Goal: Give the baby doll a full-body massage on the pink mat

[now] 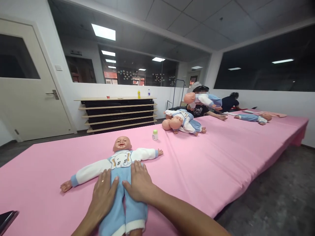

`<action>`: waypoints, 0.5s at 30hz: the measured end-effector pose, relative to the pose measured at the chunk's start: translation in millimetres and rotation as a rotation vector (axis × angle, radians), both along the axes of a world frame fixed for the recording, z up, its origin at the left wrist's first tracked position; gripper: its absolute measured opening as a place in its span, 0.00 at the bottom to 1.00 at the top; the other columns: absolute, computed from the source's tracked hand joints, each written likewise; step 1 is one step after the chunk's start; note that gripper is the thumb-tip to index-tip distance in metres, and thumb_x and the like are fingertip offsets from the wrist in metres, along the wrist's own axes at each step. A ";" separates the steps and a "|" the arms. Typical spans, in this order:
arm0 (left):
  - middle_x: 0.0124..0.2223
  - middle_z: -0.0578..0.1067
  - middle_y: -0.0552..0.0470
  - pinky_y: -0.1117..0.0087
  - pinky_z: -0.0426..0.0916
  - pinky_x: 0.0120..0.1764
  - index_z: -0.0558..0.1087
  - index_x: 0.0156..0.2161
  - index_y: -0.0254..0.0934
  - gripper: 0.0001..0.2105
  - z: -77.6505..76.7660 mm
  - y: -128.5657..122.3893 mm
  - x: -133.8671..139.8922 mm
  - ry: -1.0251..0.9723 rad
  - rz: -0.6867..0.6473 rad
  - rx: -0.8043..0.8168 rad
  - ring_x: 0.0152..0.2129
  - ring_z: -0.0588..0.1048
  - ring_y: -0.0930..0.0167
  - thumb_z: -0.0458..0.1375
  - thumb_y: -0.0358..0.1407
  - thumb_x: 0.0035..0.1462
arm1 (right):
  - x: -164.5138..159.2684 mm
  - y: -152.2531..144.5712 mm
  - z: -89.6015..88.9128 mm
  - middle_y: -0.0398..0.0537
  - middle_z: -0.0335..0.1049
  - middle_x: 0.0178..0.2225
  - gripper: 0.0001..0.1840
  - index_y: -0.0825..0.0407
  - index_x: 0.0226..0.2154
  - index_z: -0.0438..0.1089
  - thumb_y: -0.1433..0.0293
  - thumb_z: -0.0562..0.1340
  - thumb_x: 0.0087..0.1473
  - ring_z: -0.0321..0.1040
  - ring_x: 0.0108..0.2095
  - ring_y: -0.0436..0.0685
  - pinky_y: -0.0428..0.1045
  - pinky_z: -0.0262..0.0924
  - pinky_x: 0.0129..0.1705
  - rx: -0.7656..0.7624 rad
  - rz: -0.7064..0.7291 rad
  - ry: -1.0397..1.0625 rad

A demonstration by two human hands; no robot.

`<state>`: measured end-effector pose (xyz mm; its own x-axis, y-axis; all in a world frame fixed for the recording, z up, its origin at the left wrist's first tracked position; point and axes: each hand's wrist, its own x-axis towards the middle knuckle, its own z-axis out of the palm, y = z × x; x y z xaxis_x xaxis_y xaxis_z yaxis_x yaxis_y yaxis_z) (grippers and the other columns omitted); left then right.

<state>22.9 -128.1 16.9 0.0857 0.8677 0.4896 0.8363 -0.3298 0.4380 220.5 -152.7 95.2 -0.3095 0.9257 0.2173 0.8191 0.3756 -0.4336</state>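
Observation:
A baby doll (122, 144) lies on its back on a pink-covered table (187, 177), head away from me and arms spread wide. It wears blue trousers (134, 209) and a white top with an animal face (121, 160) on the chest. My left hand (103, 190) rests flat along the left side of its waist and hip. On the opposite side, my right hand (139, 180) lies with its palm on the belly and hip, fingers pointing toward the chest. Both hands have their fingers stretched out, thumbs toward the middle. The doll's feet are mostly cut off below.
A small bottle with a green cap (155, 135) stands beyond the doll's hand. Several dolls (185, 122) are heaped farther right, where a person holds another doll (208, 100). One more doll (253, 118) lies at the far right. A dark phone (7, 220) sits at the left edge.

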 end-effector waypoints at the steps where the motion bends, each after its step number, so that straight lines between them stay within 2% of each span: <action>1: 0.69 0.53 0.42 0.42 0.49 0.63 0.45 0.68 0.43 0.31 1.7 -4.7 -3.3 -0.030 0.000 0.003 0.67 0.47 0.57 0.45 0.45 0.63 | 1.1 -0.5 2.6 0.65 0.38 0.68 0.45 0.63 0.66 0.44 0.48 0.50 0.59 0.34 0.69 0.69 0.67 0.34 0.66 0.025 0.028 0.007; 3: 0.70 0.47 0.46 0.43 0.48 0.64 0.42 0.69 0.45 0.32 14.3 -4.2 -5.0 -0.074 -0.022 -0.012 0.67 0.45 0.58 0.45 0.45 0.63 | -0.8 7.1 8.6 0.62 0.40 0.68 0.43 0.60 0.66 0.44 0.49 0.52 0.58 0.35 0.69 0.67 0.65 0.36 0.67 0.083 0.107 0.012; 5: 0.71 0.44 0.48 0.45 0.47 0.65 0.42 0.69 0.44 0.32 32.8 8.6 -0.7 -0.089 -0.088 -0.007 0.67 0.44 0.60 0.45 0.46 0.63 | -7.7 23.2 13.4 0.60 0.42 0.68 0.42 0.58 0.66 0.45 0.52 0.54 0.58 0.36 0.68 0.65 0.64 0.36 0.67 0.147 0.192 -0.004; 8: 0.70 0.49 0.50 0.49 0.48 0.65 0.46 0.69 0.43 0.31 52.7 37.6 11.4 -0.090 -0.199 -0.001 0.67 0.48 0.62 0.45 0.46 0.64 | -22.0 50.0 13.8 0.58 0.45 0.67 0.42 0.57 0.66 0.43 0.59 0.56 0.55 0.40 0.68 0.64 0.63 0.36 0.67 0.214 0.250 -0.059; 11: 0.68 0.56 0.50 0.51 0.52 0.65 0.53 0.67 0.43 0.28 51.8 59.4 21.2 -0.067 -0.293 -0.052 0.65 0.53 0.62 0.46 0.47 0.63 | -32.7 66.4 6.5 0.56 0.42 0.68 0.46 0.54 0.67 0.37 0.64 0.58 0.52 0.39 0.68 0.63 0.63 0.35 0.68 0.265 0.259 -0.117; 15: 0.67 0.57 0.54 0.50 0.51 0.65 0.53 0.66 0.49 0.28 34.5 67.0 22.6 -0.035 -0.323 -0.033 0.65 0.53 0.63 0.49 0.46 0.62 | -37.0 70.3 -2.2 0.54 0.39 0.69 0.48 0.55 0.68 0.33 0.66 0.58 0.51 0.35 0.69 0.61 0.61 0.33 0.69 0.277 0.236 -0.160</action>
<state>45.6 -61.1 51.4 0.3428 0.8136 0.4696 0.6749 -0.5610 0.4794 183.5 -82.3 93.0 -0.5567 0.7384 0.3807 0.7456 0.6461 -0.1631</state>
